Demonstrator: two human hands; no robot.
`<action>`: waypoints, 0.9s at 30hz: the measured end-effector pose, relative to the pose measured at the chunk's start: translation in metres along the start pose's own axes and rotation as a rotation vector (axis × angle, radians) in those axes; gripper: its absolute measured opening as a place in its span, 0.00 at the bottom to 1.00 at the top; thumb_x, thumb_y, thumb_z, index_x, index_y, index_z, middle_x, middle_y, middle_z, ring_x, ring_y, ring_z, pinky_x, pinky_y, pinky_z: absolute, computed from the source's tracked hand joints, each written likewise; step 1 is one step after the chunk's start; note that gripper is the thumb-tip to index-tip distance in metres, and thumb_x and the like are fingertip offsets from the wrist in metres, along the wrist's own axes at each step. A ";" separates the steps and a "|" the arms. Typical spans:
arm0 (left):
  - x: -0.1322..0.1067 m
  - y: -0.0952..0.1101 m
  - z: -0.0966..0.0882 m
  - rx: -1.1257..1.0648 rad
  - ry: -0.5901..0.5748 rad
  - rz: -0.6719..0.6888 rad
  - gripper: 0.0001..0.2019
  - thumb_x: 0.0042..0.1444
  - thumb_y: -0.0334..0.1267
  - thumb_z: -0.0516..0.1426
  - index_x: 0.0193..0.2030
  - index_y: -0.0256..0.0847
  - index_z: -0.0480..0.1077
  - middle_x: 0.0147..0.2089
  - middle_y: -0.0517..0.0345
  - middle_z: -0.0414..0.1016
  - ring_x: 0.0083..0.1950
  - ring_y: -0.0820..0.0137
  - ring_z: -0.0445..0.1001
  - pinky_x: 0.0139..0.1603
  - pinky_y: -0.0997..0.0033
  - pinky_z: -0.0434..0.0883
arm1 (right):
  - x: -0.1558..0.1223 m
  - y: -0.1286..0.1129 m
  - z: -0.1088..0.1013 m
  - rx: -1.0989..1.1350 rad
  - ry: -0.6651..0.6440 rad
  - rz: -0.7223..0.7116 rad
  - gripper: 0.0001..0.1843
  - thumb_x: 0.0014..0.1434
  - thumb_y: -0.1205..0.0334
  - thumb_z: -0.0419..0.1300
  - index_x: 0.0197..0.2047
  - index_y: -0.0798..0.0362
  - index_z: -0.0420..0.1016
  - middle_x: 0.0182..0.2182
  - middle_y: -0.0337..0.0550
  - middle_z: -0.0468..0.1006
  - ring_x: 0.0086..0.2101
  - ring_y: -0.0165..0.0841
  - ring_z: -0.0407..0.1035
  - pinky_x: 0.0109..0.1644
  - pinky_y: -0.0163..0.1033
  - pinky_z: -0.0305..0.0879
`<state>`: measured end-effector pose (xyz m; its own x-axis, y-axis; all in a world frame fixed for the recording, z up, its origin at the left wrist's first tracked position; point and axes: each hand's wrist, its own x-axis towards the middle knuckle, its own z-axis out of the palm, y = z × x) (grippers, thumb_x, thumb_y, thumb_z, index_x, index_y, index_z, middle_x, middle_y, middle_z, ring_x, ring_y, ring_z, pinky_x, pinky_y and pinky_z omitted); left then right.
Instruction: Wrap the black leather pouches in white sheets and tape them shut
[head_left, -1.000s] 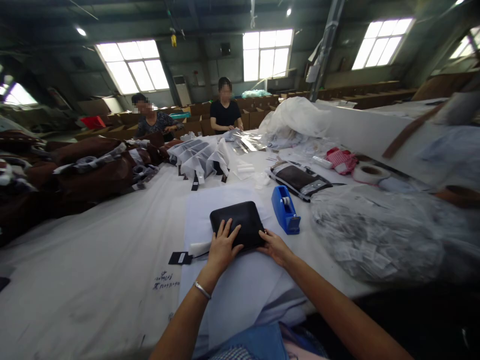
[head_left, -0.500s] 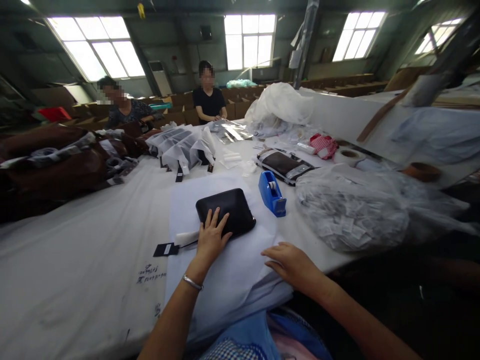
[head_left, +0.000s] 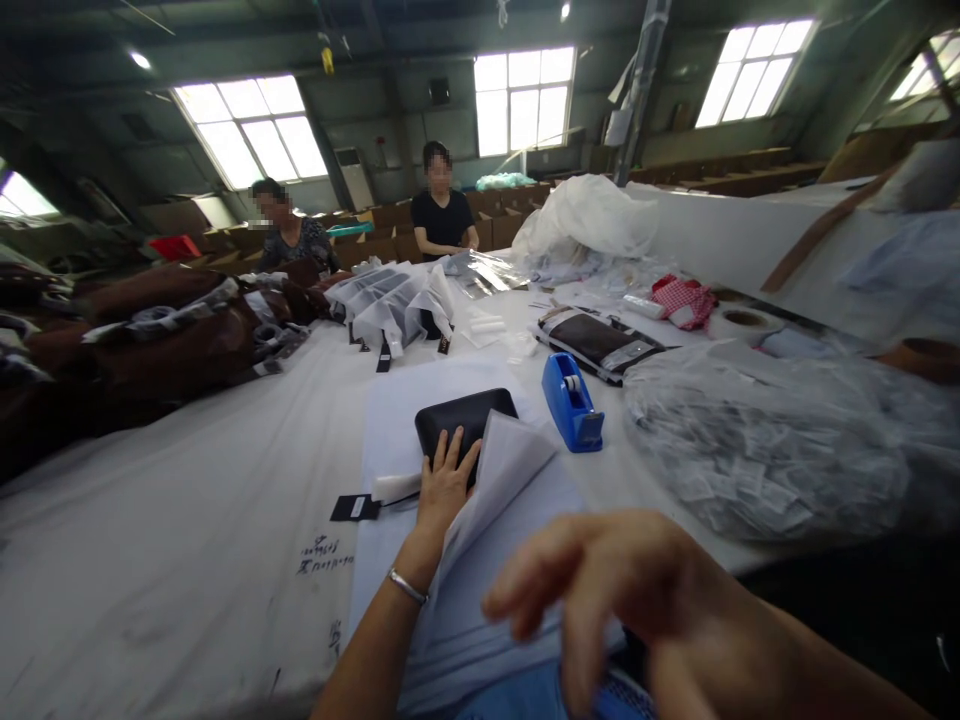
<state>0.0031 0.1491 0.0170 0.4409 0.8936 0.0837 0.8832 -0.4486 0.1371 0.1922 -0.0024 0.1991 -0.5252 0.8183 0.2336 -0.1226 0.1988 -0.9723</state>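
Observation:
A black zip pouch (head_left: 442, 410) lies on a stack of thin white paper sheets (head_left: 386, 410). My left hand (head_left: 445, 485) rests on it with fingers spread flat. The right side of the top sheet is lifted, and its corner (head_left: 521, 452) folds over the pouch's right part, hiding it. My right hand (head_left: 622, 590) hangs above the near edge of the stack, close to the camera and blurred, its fingers apart with nothing seen in them. A black hang tag (head_left: 355, 508) on a cord and a small white roll (head_left: 396, 488) lie left of the pouch.
A blue tape dispenser (head_left: 572, 402) stands right of the paper. Beyond it lie a wrapped brown bag (head_left: 600, 343) and a clear plastic bag of small packets (head_left: 757, 440). Wrapped pouches (head_left: 394, 300) and brown bags (head_left: 165, 345) sit to the left. Two people work across the table.
The top sheet's right side has come up and over the pouch. My right hand has risen toward the camera, off the paper edge. My left hand stays on the pouch. The view has shifted slightly.

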 end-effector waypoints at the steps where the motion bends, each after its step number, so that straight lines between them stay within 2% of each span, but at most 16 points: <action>1: 0.001 0.000 0.000 -0.004 -0.010 -0.007 0.31 0.62 0.39 0.53 0.70 0.55 0.50 0.76 0.56 0.38 0.75 0.51 0.37 0.66 0.38 0.56 | 0.023 0.014 -0.011 0.018 0.076 0.003 0.18 0.54 0.39 0.66 0.34 0.46 0.79 0.48 0.45 0.78 0.49 0.43 0.72 0.53 0.45 0.71; 3: 0.001 0.000 0.001 -0.015 -0.005 -0.014 0.32 0.61 0.39 0.54 0.71 0.55 0.50 0.76 0.56 0.38 0.75 0.51 0.37 0.66 0.37 0.55 | 0.065 0.051 -0.039 -0.030 0.260 -0.009 0.14 0.55 0.49 0.68 0.32 0.52 0.77 0.47 0.47 0.79 0.46 0.40 0.73 0.51 0.44 0.71; 6: -0.001 0.001 0.002 -0.039 0.030 -0.010 0.34 0.59 0.37 0.56 0.70 0.55 0.50 0.76 0.56 0.38 0.75 0.51 0.37 0.66 0.37 0.55 | 0.117 0.114 -0.095 -0.389 0.445 -0.023 0.11 0.54 0.54 0.68 0.32 0.53 0.79 0.40 0.45 0.81 0.41 0.39 0.75 0.47 0.42 0.72; 9: -0.004 0.003 0.005 -0.063 0.082 -0.005 0.35 0.58 0.37 0.57 0.71 0.55 0.50 0.76 0.56 0.38 0.75 0.51 0.37 0.67 0.36 0.54 | 0.160 0.168 -0.151 -0.711 0.497 0.091 0.05 0.59 0.62 0.62 0.35 0.48 0.81 0.39 0.41 0.82 0.42 0.39 0.74 0.49 0.43 0.71; 13: -0.005 0.002 0.012 -0.085 0.121 -0.019 0.37 0.57 0.37 0.58 0.71 0.58 0.48 0.76 0.58 0.38 0.75 0.49 0.39 0.66 0.34 0.54 | 0.209 0.214 -0.204 -0.882 0.488 0.175 0.12 0.57 0.71 0.60 0.40 0.49 0.81 0.43 0.44 0.80 0.48 0.42 0.71 0.60 0.47 0.62; 17: -0.003 -0.002 0.022 -0.118 0.154 -0.011 0.39 0.57 0.39 0.58 0.71 0.62 0.43 0.76 0.61 0.36 0.74 0.48 0.42 0.65 0.32 0.57 | 0.250 0.246 -0.233 -1.017 0.452 0.238 0.17 0.57 0.73 0.60 0.48 0.53 0.79 0.51 0.50 0.76 0.52 0.44 0.68 0.61 0.47 0.60; 21: -0.001 -0.004 0.036 -0.116 0.167 -0.019 0.41 0.56 0.40 0.59 0.71 0.65 0.41 0.75 0.63 0.37 0.74 0.48 0.45 0.64 0.31 0.60 | 0.288 0.272 -0.249 -1.122 0.383 0.248 0.18 0.59 0.70 0.61 0.53 0.53 0.75 0.54 0.51 0.73 0.56 0.43 0.64 0.62 0.46 0.59; 24: 0.002 -0.004 0.050 -0.088 0.187 -0.056 0.43 0.53 0.43 0.61 0.70 0.68 0.41 0.74 0.63 0.41 0.73 0.48 0.47 0.63 0.30 0.61 | 0.314 0.287 -0.256 -1.183 0.326 0.245 0.19 0.57 0.69 0.64 0.53 0.51 0.75 0.55 0.48 0.73 0.58 0.42 0.60 0.63 0.45 0.56; 27: 0.004 -0.006 0.062 -0.060 0.212 -0.043 0.44 0.52 0.46 0.62 0.70 0.68 0.40 0.73 0.59 0.47 0.72 0.47 0.51 0.61 0.30 0.63 | 0.334 0.298 -0.262 -1.232 0.296 0.263 0.17 0.54 0.69 0.66 0.49 0.52 0.77 0.55 0.50 0.72 0.59 0.43 0.59 0.63 0.47 0.55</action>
<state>0.0092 0.1561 -0.0445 0.3540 0.8921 0.2809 0.8864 -0.4159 0.2034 0.2010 0.4713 -0.0118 -0.1900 0.9647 0.1825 0.8905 0.2477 -0.3818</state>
